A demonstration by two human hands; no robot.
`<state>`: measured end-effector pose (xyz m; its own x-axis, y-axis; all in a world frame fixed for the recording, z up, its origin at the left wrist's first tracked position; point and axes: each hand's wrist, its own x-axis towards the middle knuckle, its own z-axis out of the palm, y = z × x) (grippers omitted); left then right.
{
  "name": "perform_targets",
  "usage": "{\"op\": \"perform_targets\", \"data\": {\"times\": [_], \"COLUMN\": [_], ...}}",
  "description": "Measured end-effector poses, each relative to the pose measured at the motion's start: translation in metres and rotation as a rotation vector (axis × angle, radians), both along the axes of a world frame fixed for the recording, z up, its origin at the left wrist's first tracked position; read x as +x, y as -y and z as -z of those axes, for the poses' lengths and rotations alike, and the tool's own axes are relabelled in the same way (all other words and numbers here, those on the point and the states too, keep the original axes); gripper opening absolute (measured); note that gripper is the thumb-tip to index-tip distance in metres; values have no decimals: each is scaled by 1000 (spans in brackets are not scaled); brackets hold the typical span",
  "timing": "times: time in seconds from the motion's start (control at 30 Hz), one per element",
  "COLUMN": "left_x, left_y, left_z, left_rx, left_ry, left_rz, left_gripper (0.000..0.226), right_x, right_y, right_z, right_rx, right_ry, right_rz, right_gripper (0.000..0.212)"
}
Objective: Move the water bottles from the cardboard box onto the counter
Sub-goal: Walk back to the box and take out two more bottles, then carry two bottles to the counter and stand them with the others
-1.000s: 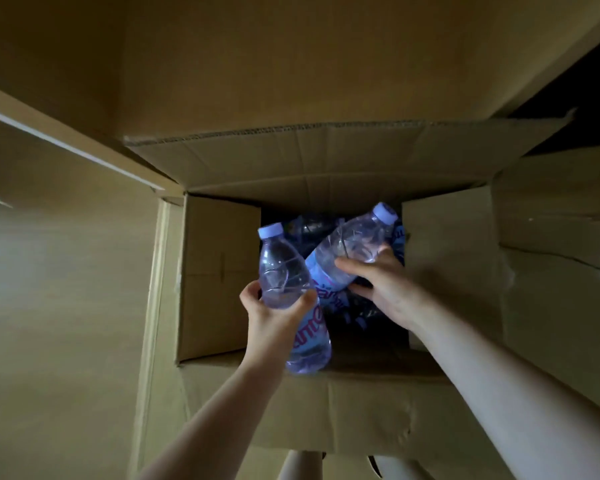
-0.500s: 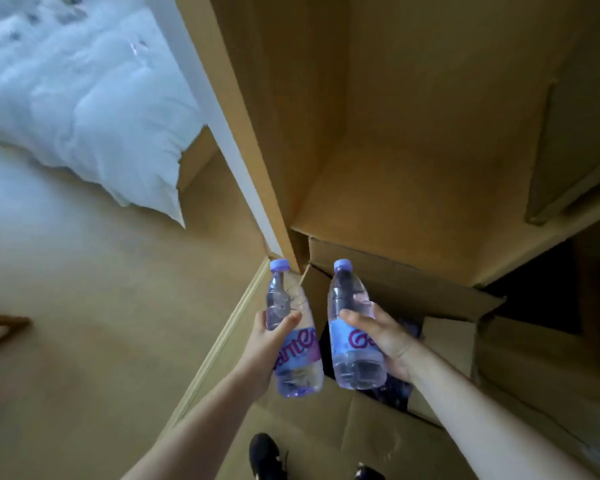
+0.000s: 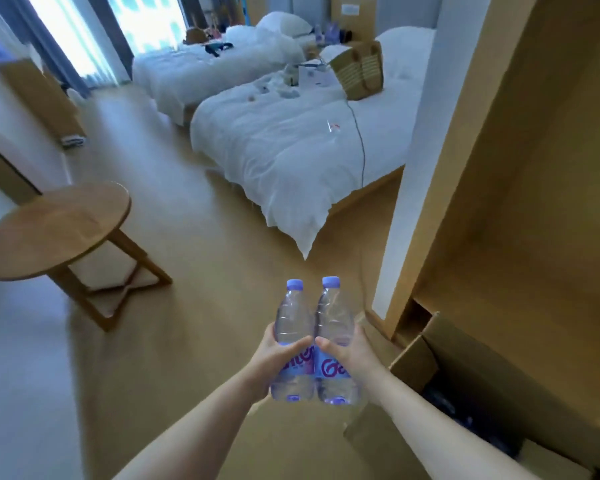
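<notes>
Two water bottles were held upright side by side, touching, over open wood floor point(image 3: 194, 306): the left bottle point(image 3: 291, 341) was gripped by the left hand point(image 3: 271, 358), the right bottle point(image 3: 336, 341) by the right hand point(image 3: 357, 355), fingers curled round each label. The cardboard box point(image 3: 465, 368) lay at lower right, flaps open (dark contents indistinct), beside a wooden cabinet edge point(image 3: 440, 168). A round wooden table point(image 3: 56, 230) stood well apart at left; two white beds point(image 3: 291, 147) were noted beyond. Half a second earlier the bottles were apart and over the box rim.
</notes>
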<state>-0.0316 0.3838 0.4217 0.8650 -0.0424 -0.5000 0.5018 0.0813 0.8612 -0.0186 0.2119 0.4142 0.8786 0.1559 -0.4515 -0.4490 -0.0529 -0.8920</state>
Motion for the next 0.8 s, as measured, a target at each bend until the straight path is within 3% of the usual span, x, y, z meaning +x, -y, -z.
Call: {"op": "perform_targets", "data": {"times": [0.13, 0.27, 0.37, 0.47, 0.8], "left_x": [6, 12, 16, 27, 153], "left_y": [-83, -166, -214, -249, -323], "left_z": [-15, -32, -39, -38, -10], "left_rx": [79, 369, 512, 501, 424], "left_ry": [67, 38, -2, -3, -101], "left_rz": [-19, -133, -186, -282, -564], "left_gripper": [38, 76, 69, 58, 67], "right_x": [21, 44, 61, 81, 223], "right_y": [-90, -172, -219, -254, -342], "right_z": [-16, -32, -43, -47, -30], "right_rx": [-175, -221, -227, -246, -211], "right_ry": [52, 85, 101, 124, 181], "right_rz": [-74, -146, -169, -230, -374], "right_gripper": [65, 65, 64, 64, 74]}}
